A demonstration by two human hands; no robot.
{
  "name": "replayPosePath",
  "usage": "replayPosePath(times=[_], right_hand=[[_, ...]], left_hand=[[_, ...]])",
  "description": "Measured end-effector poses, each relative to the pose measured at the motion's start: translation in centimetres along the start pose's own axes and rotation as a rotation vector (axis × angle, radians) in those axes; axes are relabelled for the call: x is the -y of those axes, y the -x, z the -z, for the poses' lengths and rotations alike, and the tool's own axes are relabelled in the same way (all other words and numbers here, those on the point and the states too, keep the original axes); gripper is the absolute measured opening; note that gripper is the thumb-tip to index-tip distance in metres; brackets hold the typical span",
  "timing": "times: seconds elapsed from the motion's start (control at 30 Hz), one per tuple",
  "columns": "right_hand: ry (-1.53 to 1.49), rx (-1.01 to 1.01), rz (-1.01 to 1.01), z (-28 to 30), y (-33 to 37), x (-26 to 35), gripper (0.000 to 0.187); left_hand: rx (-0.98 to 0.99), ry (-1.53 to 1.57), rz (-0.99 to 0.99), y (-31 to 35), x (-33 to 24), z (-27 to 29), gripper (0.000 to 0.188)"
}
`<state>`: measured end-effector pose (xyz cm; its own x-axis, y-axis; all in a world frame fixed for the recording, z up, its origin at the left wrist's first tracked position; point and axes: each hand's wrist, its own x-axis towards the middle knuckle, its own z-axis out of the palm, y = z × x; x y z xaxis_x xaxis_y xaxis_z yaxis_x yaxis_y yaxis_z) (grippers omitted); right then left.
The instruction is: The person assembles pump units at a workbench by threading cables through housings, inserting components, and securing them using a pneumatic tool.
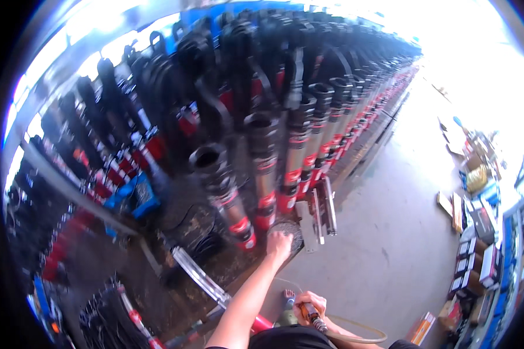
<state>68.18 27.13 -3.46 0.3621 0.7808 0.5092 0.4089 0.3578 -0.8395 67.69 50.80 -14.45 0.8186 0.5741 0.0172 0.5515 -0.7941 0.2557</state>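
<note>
My left hand [280, 245] reaches down over a round dish of small grey pieces [294, 232] at the bench corner. Its fingers look curled together, and whatever is in them is hidden. Close to my body, my right hand [311, 306] is wrapped around an air screwdriver [315, 320] with an orange-brown body, and a pale hose [361, 339] curves away from it. Just beyond my left hand stand upright tubular units, black at the top with metal and red lower parts; the nearest tube [224, 195] leans slightly. A long clear-and-red tubular piece [201, 279] lies left of my left forearm.
Dense rows of black-and-red units [332, 52] run along the bench into the distance. Metal bars [325, 206] stick out at the bench edge. A blue bin [142, 195] sits at the left, black cables [102, 314] at lower left. Cardboard boxes [474, 262] line the right side of the grey floor [378, 232].
</note>
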Motion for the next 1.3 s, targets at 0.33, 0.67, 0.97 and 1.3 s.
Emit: replayPosePath(times=[0.33, 0.67, 0.97, 1.3], right_hand=[[-0.205, -0.230, 0.060, 3.1, 0.0, -0.8, 0.074], [-0.451, -0.298, 0.048, 2.5, -3.6, 0.4, 0.059], [-0.529, -0.185, -0.024, -0.7, -7.6, 0.7, 0.014], [-0.607, -0.148, 0.012, -8.3, -8.9, -0.2, 0.023]], left_hand=[[0.022, -0.032, 0.107, -5.1, 4.9, -4.1, 0.015], [0.262, 2.203, 0.868, 0.4, 5.0, -1.2, 0.020], [-0.064, 2.232, 0.921, 9.8, -1.1, 8.9, 0.041], [-0.270, 2.457, 0.680, 20.1, 1.5, 8.3, 0.017]])
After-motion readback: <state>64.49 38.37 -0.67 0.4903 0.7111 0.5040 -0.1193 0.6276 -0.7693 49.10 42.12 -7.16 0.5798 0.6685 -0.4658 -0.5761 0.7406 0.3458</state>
